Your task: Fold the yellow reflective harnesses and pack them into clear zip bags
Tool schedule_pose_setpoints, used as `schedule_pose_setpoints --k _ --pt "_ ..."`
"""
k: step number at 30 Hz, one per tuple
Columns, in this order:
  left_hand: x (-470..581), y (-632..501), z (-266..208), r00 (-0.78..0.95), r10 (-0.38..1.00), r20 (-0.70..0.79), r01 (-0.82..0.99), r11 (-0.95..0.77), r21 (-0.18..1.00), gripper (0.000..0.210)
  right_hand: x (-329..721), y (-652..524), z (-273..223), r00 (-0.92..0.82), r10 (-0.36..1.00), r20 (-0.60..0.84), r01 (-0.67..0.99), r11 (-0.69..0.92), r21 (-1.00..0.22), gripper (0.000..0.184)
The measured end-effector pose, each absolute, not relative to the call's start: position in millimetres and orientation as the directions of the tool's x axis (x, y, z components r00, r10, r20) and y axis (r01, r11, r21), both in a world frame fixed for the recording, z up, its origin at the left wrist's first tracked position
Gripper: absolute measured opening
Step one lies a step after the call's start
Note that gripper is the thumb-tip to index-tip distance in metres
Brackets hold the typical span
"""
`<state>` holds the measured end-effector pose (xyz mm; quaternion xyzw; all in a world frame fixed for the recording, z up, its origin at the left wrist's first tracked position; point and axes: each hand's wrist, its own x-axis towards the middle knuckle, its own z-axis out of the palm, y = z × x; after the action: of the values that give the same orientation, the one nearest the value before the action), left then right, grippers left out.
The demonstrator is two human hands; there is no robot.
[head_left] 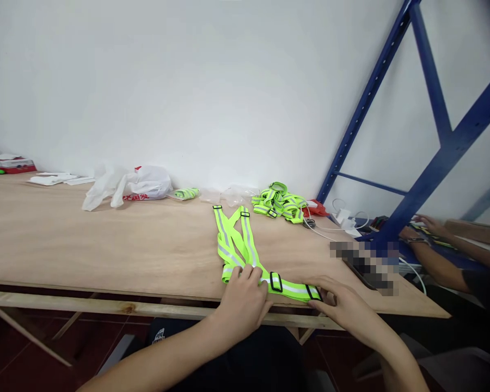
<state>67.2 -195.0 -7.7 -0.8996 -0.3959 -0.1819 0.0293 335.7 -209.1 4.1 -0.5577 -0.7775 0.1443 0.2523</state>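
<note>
Currently in hand: one neon-yellow reflective harness, laid on the wooden table near its front edge, with its buckled ends pointed toward the wall.
Left hand: placed on the harness where the straps are gathered, fingers curled down onto them; whether the webbing is pinched or only pressed cannot be told, as the thumb's contact is hidden.
Right hand: thumb and fingers closed about the end of the side band, by the black end buckle.
Laid out so far: the two long straps are spread on the wood, and the side band is drawn out to the right along the edge, a black slider lying between the hands.
Not yet neat: the straps are crossed and overlapped near the left hand, so the arranging is judged only partly done.
Loose pile: more neon webbing is heaped by the wall, tangled and apart from both hands.
Small packet: similar striped webbing is seen compactly bundled, apparently finished, beside the white plastic bag.
</note>
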Motion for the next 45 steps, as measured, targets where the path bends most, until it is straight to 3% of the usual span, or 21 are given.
schedule_pose_setpoints --k 6,11,17,23,29,33,36,40,45 --pt "67 -211 -7 0.541 0.795 0.273 0.806 -0.583 0.102 0.038 333 -208 11 -0.157 0.929 0.335 0.707 0.342 -0.618 0.037" --pt "70 -209 -7 0.535 0.793 0.291 0.801 -0.586 0.125 0.036 318 -197 10 -0.033 0.871 0.491 0.459 0.449 -0.766 0.048" --pt "65 -211 8 0.591 0.787 0.176 0.781 -0.613 0.121 0.038 250 -183 36 -0.146 0.838 0.525 0.244 0.545 -0.802 0.04" --pt "66 -210 -3 0.584 0.781 0.222 0.775 -0.618 0.134 0.055 174 -157 37 -0.44 0.795 0.418 0.233 0.551 -0.801 0.037" --pt "61 -215 -14 0.578 0.784 0.227 0.755 -0.619 0.217 0.05 155 -141 16 -0.556 0.75 0.358 0.261 0.566 -0.782 0.036" --pt "29 -215 -1 0.653 0.705 0.277 0.572 -0.699 0.429 0.034 154 -135 7 -0.575 0.768 0.282 0.285 0.51 -0.812 0.036" --pt "1 -210 11 0.609 0.68 0.407 0.423 -0.713 0.559 0.019 153 -132 2 -0.578 0.793 0.192 0.28 0.414 -0.866 0.031" --pt "-19 -195 10 0.405 0.686 0.605 0.403 -0.727 0.555 0.022 153 -133 1 -0.568 0.802 0.182 0.191 0.344 -0.919 0.027" --pt "-16 -182 -9 0.378 0.746 0.548 0.487 -0.663 0.568 0.015 156 -134 -1 -0.5 0.805 0.32 0.15 0.445 -0.883 0.029"
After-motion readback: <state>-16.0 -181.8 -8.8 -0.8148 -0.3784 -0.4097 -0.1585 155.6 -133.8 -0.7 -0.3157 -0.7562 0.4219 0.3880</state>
